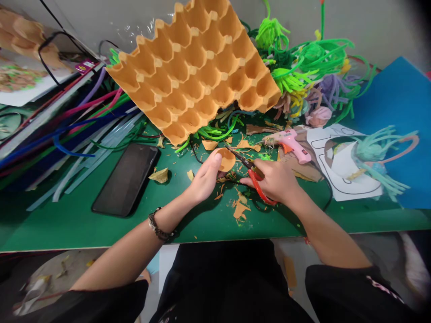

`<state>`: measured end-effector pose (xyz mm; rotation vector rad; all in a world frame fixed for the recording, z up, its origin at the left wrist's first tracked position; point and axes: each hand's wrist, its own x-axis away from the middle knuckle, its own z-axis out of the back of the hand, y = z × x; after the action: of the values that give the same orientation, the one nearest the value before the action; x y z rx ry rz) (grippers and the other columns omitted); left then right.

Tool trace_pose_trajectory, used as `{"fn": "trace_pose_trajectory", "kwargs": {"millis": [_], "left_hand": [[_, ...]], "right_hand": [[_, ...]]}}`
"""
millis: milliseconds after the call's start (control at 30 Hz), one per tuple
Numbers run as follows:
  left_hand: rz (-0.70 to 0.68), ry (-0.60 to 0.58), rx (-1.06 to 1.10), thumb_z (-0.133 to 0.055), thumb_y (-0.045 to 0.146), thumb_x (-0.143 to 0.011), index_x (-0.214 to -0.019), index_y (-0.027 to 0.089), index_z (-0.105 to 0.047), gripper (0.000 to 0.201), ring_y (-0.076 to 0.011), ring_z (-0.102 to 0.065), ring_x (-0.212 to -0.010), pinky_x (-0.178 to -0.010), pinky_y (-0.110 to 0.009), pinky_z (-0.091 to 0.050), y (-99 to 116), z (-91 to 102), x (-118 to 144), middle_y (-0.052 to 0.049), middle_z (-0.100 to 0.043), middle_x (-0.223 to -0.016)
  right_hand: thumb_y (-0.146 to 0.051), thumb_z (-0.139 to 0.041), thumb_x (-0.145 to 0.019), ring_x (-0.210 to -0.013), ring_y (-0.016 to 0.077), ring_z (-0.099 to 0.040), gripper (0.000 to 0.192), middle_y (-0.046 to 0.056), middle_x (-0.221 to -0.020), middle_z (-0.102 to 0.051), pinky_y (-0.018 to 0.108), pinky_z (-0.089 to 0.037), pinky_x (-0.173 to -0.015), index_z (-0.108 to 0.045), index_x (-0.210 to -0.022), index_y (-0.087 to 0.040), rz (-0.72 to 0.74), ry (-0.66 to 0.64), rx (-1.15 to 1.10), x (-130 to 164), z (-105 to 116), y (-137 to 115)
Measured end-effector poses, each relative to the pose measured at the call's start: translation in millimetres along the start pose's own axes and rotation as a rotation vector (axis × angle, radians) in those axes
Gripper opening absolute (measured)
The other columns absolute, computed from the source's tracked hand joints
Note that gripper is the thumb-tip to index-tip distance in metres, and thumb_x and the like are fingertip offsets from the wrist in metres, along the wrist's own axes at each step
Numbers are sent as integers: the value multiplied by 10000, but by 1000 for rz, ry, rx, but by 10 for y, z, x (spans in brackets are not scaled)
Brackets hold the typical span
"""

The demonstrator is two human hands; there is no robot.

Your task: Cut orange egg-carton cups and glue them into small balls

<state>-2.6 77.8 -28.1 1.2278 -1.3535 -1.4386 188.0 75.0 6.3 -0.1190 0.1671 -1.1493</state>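
Observation:
Between the thumb and fingers of my left hand (206, 177) is a small cup cut from an egg carton (227, 160), its hollow facing up. My right hand (274, 179) is closed round the red handles of a pair of scissors (258, 186). The scissor blades point up and left, close to the cup's right rim; I cannot tell whether they touch it. Orange-brown carton scraps (241, 210) lie on the green table under and around both hands. Another cut piece of carton (160, 175) rests left of my left hand.
A large egg tray (198, 67) with a cut-out lower edge leans at the back. A black phone (126, 179) lies at left beside pipe cleaners (90, 121). At right are a pink glue gun (292, 146), a white paper cutout (357, 179), blue board (387, 98) and yarn-like bundles (313, 58).

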Motion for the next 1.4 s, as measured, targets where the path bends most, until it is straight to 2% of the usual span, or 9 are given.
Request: {"fn": "trace_pose_trajectory", "kwargs": {"millis": [167,367,533,767,867,967,1067,1233,1400], "left_hand": [[-83,-11,10,-540,624,-792,-925,191,-488,456,-97,-457,-615,-556,-225,-436,-25,6,-22,-4,-504,-744],[-108,-1,-42,-507,641,-800,-841,186,-483,458,-118,-490,-652,-604,-248,-447,-7,22,-38,3,-491,-695],[-127,-79,-89,-475,593,-849,-826,180,-465,414,-86,-425,-533,-509,-222,-397,13,33,-22,28,-461,-641],[-228,-128,-206,-490,524,-870,-989,178,-514,366,-172,-576,-858,-746,-301,-493,-13,77,-8,-64,-598,-901],[-235,-121,-210,-506,543,-853,-941,179,-531,376,-160,-576,-781,-682,-285,-494,-2,85,-7,-48,-588,-821],[-207,-123,-120,-487,581,-848,-851,183,-507,398,-104,-496,-560,-533,-242,-450,38,72,-14,10,-508,-651],[-170,-108,36,-452,575,-871,-914,195,-470,383,-84,-445,-491,-450,-222,-399,79,59,-34,32,-469,-629],[-147,0,63,-455,543,-883,-932,200,-482,348,-89,-444,-509,-481,-240,-387,66,76,-58,37,-463,-617],[-72,22,-36,-316,687,-861,-725,194,-486,539,-111,-441,-489,-489,-273,-374,19,94,-29,21,-448,-537]], "right_hand": [[-806,-170,-793,-497,136,-432,700,31,-535,-488,259,-187,-507,-467,-636,-192,-47,24,-87,-12,-7,-15],[-809,-291,-753,-522,136,-431,603,-3,-593,-482,250,-239,-512,-387,-745,-214,-69,-119,-302,-17,53,-19],[-839,-278,-717,-593,177,-487,654,40,-681,-540,264,-196,-515,-413,-822,-208,-60,-111,-119,-20,48,-18],[-870,-230,-705,-551,151,-454,716,33,-628,-510,260,-182,-510,-469,-733,-195,0,-3,-62,10,82,-1],[-877,-227,-701,-510,129,-392,716,11,-562,-447,256,-174,-501,-455,-672,-198,4,23,-76,19,107,8],[-862,-235,-719,-484,113,-337,688,-11,-503,-372,256,-181,-496,-404,-599,-207,-14,17,-154,18,107,7],[-833,-284,-740,-471,98,-315,648,-25,-491,-351,251,-203,-496,-361,-576,-211,-39,-9,-295,12,91,7],[-793,-368,-740,-471,86,-301,590,-37,-510,-373,246,-222,-495,-323,-610,-219,-105,21,-414,-7,65,22],[-822,-342,-718,-484,107,-334,598,-28,-558,-398,256,-222,-505,-333,-689,-225,-72,-29,-283,-23,46,20]]}}
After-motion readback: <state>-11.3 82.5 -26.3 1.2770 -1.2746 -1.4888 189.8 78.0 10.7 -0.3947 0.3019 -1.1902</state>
